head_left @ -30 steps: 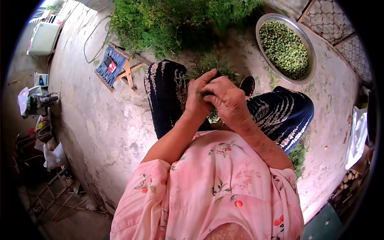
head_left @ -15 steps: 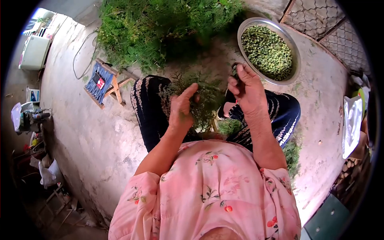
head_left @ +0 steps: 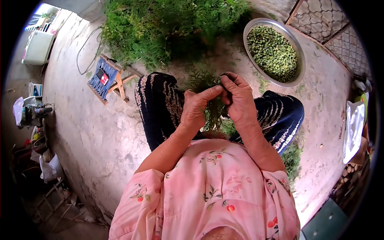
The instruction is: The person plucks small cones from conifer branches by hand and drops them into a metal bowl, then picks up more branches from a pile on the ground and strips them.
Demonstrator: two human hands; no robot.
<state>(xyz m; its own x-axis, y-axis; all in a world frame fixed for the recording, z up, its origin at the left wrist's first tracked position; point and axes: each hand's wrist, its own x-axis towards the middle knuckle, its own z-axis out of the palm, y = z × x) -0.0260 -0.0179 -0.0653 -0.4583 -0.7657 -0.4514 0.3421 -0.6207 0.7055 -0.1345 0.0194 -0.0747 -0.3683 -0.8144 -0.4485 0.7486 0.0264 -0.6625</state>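
Observation:
My left hand is closed round a green leafy sprig, whose foliage hangs below and beyond the fingers, between my knees. Its thumb reaches across to the fingertips of my right hand. That hand is pinched at the top of the sprig; anything between its fingertips is too small to make out. Beyond both hands lies a large heap of green feathery branches. To the right of the heap, a metal basin holds many small green pods or fruits.
A folding stool with a blue woven seat stands at the left, a dark object and a red packet on it. Wire mesh panels are at the upper right. A white bag lies at the right edge. Loose green bits dot the floor.
Half a second ago my hands were apart, the right one nearer the basin. My right hand has come back to the left, and the fingertips now meet at the sprig.

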